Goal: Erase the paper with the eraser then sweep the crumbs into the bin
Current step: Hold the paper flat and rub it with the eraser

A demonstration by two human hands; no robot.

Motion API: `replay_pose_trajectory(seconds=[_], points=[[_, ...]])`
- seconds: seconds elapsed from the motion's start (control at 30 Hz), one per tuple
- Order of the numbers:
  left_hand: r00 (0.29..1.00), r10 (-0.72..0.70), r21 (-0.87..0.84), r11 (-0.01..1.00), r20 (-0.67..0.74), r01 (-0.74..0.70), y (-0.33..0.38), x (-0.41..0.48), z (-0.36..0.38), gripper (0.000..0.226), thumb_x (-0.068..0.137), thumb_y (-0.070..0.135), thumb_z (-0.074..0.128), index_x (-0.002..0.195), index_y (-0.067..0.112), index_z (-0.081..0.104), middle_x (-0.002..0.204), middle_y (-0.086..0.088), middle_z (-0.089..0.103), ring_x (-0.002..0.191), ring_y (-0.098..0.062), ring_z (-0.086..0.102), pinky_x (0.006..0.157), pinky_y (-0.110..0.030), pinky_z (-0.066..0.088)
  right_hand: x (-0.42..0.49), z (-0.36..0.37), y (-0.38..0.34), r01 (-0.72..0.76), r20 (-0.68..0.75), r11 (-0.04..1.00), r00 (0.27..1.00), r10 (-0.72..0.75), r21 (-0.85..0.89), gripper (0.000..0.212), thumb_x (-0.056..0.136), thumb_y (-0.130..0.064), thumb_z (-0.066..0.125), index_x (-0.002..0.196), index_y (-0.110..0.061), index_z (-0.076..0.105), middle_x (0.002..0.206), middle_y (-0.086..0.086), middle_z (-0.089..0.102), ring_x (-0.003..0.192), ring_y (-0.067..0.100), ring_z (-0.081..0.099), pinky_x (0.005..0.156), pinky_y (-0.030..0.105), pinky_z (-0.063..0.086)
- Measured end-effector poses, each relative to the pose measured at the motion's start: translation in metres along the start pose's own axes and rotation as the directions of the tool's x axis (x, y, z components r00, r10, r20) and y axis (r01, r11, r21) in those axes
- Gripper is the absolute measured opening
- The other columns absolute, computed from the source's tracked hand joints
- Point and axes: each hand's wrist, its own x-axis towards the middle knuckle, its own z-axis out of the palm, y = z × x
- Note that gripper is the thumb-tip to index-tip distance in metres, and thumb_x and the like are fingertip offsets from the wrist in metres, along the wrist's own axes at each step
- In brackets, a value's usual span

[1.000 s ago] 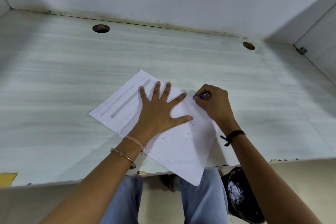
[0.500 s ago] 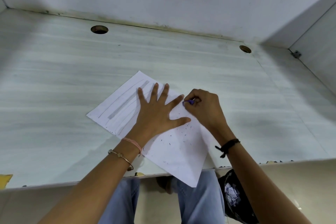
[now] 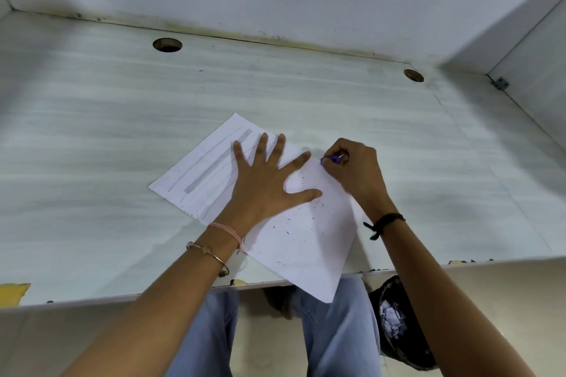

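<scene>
Paper (image 3: 306, 257) lies skewed on the desk (image 3: 92, 147), its near corner overhanging the front edge above my knees. My left hand (image 3: 263, 190) presses flat on the middle of the sheet, fingers spread and straight, pinning it. My right hand (image 3: 352, 168) is at the sheet's right edge, fingers curled tight round a small purple eraser (image 3: 330, 159). I cannot tell whether the tip touches the sheet or the desk just beside it.

Progress, as I judge it: erasing is under way, not finished. The right half of the sheet looks blank apart from dark crumbs (image 3: 288, 223) scattered between my thumb and the near corner. The left half carries a broad grey pencil band (image 3: 214, 162) and several thin lines, not yet rubbed out, some running under my fingers.

Left to do: clear those marks, then sweep. Bin (image 3: 410, 352) stands on the floor below the desk edge, beside my right knee, crumpled paper inside. The overhanging corner is near it but not over it.
</scene>
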Motion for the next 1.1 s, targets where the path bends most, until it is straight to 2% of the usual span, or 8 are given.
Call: replay_pose_trajectory(seconds=[0.2,0.43,0.6,0.67,0.73,0.83,1.0,1.1], points=[[1.000,0.014,0.042,0.999,0.010,-0.014,0.001,0.000,-0.002,0.086,0.071,0.091,0.011,0.148,0.055,0.000,0.164,-0.003,-0.012,0.149,-0.031,-0.017,0.106,-0.073,-0.012,-0.021,0.015,-0.016,0.095,0.121,0.993,0.987,-0.102,0.062,0.006,0.077,-0.004,0.067,0.075,-0.009,0.067,0.064,-0.004,0.062,0.053,0.004,0.050,0.053,0.011,0.039],[1.000,-0.001,-0.016,1.000,0.014,0.001,0.000,0.000,-0.001,0.093,0.070,0.092,0.010,0.152,0.049,0.001,0.164,0.001,-0.011,0.149,-0.026,-0.017,0.107,-0.070,-0.017,0.004,0.001,0.004,-0.048,0.009,0.998,0.999,0.047,0.050,0.008,0.079,-0.003,0.065,0.074,-0.010,0.067,0.069,-0.004,0.066,0.051,0.002,0.052,0.047,0.009,0.038],[0.999,-0.040,-0.141,0.989,-0.037,0.034,-0.003,0.003,-0.011,0.055,0.104,0.047,0.021,0.154,0.024,0.024,0.163,0.004,0.013,0.151,-0.015,0.004,0.115,-0.059,-0.009,-0.014,0.005,-0.009,-0.046,-0.094,0.971,0.993,0.070,0.236,0.006,0.084,-0.007,0.062,0.082,-0.012,0.065,0.080,-0.004,0.070,0.064,0.012,0.059,0.056,0.011,0.044],[0.987,-0.114,-0.448,0.893,-0.112,0.053,-0.004,0.002,-0.016,0.042,0.107,0.026,0.028,0.145,0.016,0.044,0.156,0.000,0.035,0.147,-0.013,0.022,0.117,-0.046,-0.008,-0.025,0.012,-0.018,-0.026,-0.055,0.960,0.998,0.044,0.280,0.007,0.086,-0.007,0.061,0.086,-0.013,0.065,0.083,-0.003,0.070,0.065,0.014,0.060,0.062,0.022,0.051],[0.974,-0.202,-0.722,0.689,-0.105,0.065,-0.006,0.000,-0.025,0.036,0.106,0.018,0.033,0.133,0.013,0.057,0.143,-0.003,0.052,0.137,-0.015,0.039,0.120,-0.037,0.000,-0.039,0.026,-0.027,-0.013,0.032,0.955,0.999,0.003,0.295,0.009,0.087,-0.006,0.060,0.087,-0.014,0.065,0.085,-0.001,0.070,0.065,0.015,0.061,0.068,0.031,0.054],[0.980,-0.199,-0.848,0.519,0.005,0.110,-0.013,-0.010,-0.040,0.034,0.106,0.022,0.038,0.132,0.016,0.059,0.139,0.002,0.055,0.132,-0.014,0.045,0.113,-0.026,0.025,-0.053,0.044,-0.032,0.031,0.118,0.964,0.991,-0.064,0.264,0.014,0.087,-0.004,0.060,0.083,-0.016,0.065,0.083,-0.004,0.067,0.073,0.018,0.061,0.075,0.037,0.054],[0.994,-0.107,-0.705,0.706,-0.012,0.068,-0.037,-0.045,-0.048,0.034,0.103,0.019,0.045,0.135,0.018,0.056,0.142,0.004,0.052,0.131,-0.011,0.046,0.110,-0.022,0.030,-0.048,0.043,-0.030,0.014,0.083,0.977,0.996,-0.033,0.214,0.011,0.086,-0.006,0.061,0.081,-0.015,0.064,0.081,-0.005,0.065,0.078,0.023,0.062,0.076,0.039,0.052],[0.999,-0.046,-0.592,0.804,0.026,0.053,-0.052,-0.064,-0.047,0.039,0.101,0.025,0.051,0.139,0.022,0.051,0.151,0.008,0.040,0.139,-0.006,0.034,0.121,-0.029,0.005,-0.044,0.040,-0.031,-0.011,0.090,0.977,0.996,-0.008,0.211,0.008,0.085,-0.007,0.063,0.083,-0.014,0.065,0.087,-0.002,0.067,0.078,0.020,0.062,0.074,0.030,0.052]])
